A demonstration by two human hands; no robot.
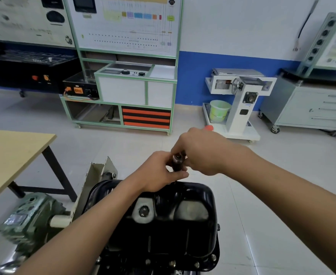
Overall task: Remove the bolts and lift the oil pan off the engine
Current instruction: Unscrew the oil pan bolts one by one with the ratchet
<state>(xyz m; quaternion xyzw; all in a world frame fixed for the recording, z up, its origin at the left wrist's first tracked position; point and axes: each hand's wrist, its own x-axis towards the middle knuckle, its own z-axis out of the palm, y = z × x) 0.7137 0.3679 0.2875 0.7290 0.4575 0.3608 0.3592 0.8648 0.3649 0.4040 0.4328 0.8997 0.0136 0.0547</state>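
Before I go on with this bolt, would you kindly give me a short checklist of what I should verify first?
1. Both hands on the tool: ok. The left hand pinches its dark shaft and the right hand grips it above.
2. Tool seated on a bolt at the far edge of the oil pan: cannot tell, the hands hide the tip.
3. Near-edge bolts removed: not ok, several sit in the flange.
4. Pan ready to lift: not ok, those bolts remain.
5. Drain plug in place: ok, it appears fitted.
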